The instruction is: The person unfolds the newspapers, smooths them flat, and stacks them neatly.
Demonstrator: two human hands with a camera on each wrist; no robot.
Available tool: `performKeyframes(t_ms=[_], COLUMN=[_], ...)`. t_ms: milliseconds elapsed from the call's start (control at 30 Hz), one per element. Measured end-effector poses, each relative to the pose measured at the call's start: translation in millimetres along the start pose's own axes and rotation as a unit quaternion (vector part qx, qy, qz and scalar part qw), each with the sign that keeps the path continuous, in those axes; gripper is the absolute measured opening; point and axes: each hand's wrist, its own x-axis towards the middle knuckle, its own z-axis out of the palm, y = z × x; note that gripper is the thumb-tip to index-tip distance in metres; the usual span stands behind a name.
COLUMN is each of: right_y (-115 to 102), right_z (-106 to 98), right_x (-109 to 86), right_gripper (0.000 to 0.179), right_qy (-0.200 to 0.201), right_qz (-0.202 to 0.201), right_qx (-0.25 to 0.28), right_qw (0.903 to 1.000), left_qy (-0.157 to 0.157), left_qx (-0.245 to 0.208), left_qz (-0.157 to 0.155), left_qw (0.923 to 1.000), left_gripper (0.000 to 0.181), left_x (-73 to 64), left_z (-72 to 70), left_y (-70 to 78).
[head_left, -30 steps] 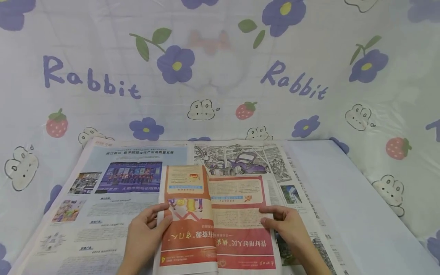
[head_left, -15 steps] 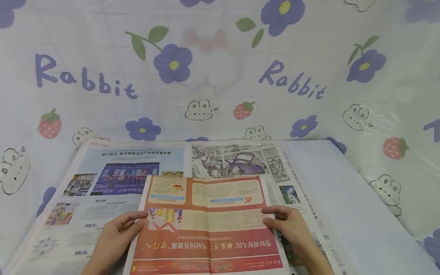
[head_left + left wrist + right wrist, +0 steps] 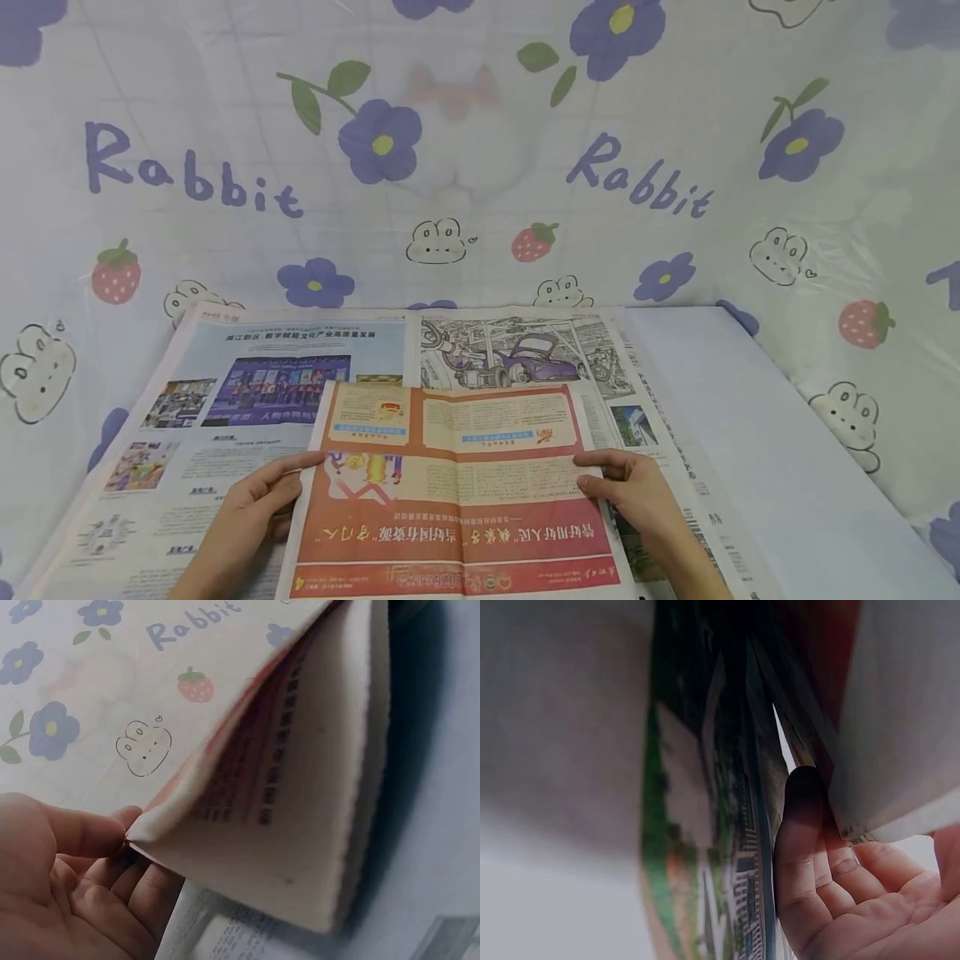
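A red and cream newspaper (image 3: 457,500) is spread between both hands, its print upside down, a fold crease running down its middle. My left hand (image 3: 251,517) pinches its left edge between thumb and fingers. In the left wrist view the left hand (image 3: 90,862) has the edge at the fingertips, and the paper's layers (image 3: 300,795) part behind it. At the opposite edge my right hand (image 3: 637,500) pinches the paper, thumb on top. The right wrist view has the right hand's fingers (image 3: 802,847) beneath the sheets, partly in shadow.
A larger open newspaper (image 3: 187,467) lies flat beneath, with photos and a purple car drawing (image 3: 540,358). The white tabletop (image 3: 757,433) shows at the right. Behind stands a white curtain (image 3: 480,167) printed with flowers, rabbits and strawberries.
My left hand has moved left, pulling the newspaper's left half out so that its folded-over middle now lies spread. The right hand has stayed nearly in place at the right edge.
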Motion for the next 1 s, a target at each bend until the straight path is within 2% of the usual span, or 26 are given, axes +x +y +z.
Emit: performKeyframes(t_ms=[233, 467, 633, 767, 1000], right_y=[-0.9, -2.3, -1.5, -1.7, -0.1], right_z=[0.7, 2.1, 1.7, 2.0, 2.0], right_x=[-1.0, -1.2, -0.5, -0.6, 0.1], right_gripper=[0.034, 0.032, 0.032, 0.031, 0.032], right_qy=[0.002, 0.008, 0.006, 0.010, 0.013], right_qz=[-0.004, 0.002, -0.001, 0.002, -0.001], right_qx=[0.000, 0.004, 0.003, 0.004, -0.001], right_qw=[1.0000, 1.0000, 1.0000, 0.9999, 0.9999], left_qy=[0.003, -0.040, -0.053, -0.044, 0.005], left_qx=[0.007, 0.028, 0.049, 0.081, 0.147], left_qz=[0.012, 0.038, 0.053, 0.083, 0.122], left_qw=[0.9999, 0.9981, 0.9960, 0.9922, 0.9817], left_gripper=[0.048, 0.053, 0.052, 0.053, 0.048], left_x=[0.1, -0.3, 0.4, 0.0, -2.5], left_z=[-2.6, -7.1, -8.9, -8.6, -8.1], left_y=[0.2, 0.9, 0.6, -0.2, -2.3])
